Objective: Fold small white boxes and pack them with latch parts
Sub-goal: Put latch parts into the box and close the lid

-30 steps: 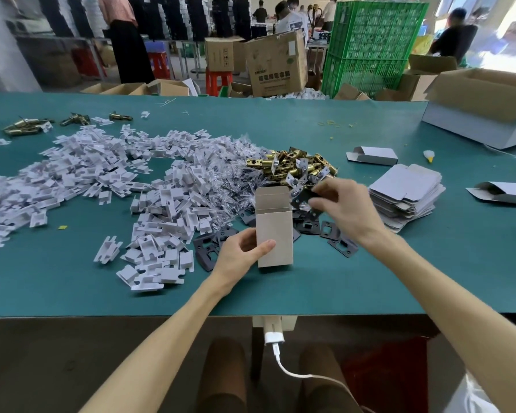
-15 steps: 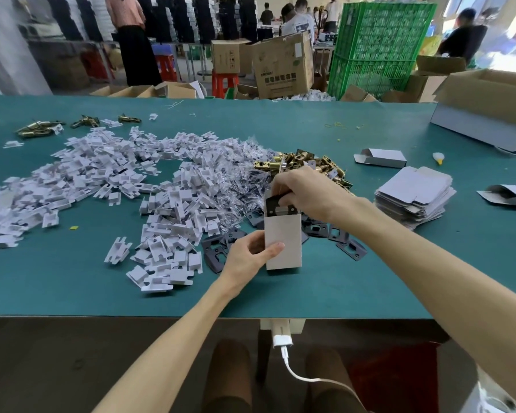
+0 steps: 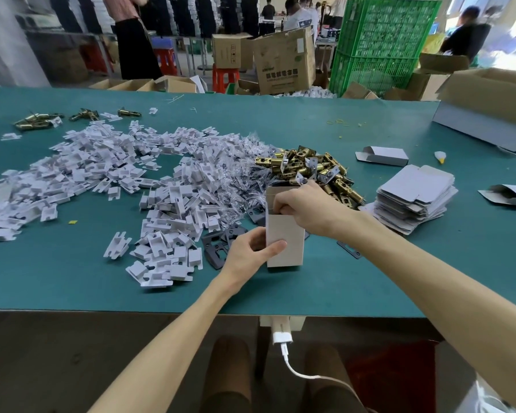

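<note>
Box [image 3: 285,248], small and white, stands upright on the green table [image 3: 370,278] towards its near edge. Its long axis is vertical, mouth open upward, flap raised on the far side. Left hand [image 3: 248,254] grips its lower left side, thumb across the front. Right hand [image 3: 304,207] curls over the mouth with its fingertips hidden inside, so I cannot tell what they pinch. Dark plates [image 3: 218,248] lie just left, and brass latches [image 3: 310,168] are heaped beyond.

Upright white box [image 3: 285,242], top open, stands near brass latch pile [image 3: 310,168].
</note>
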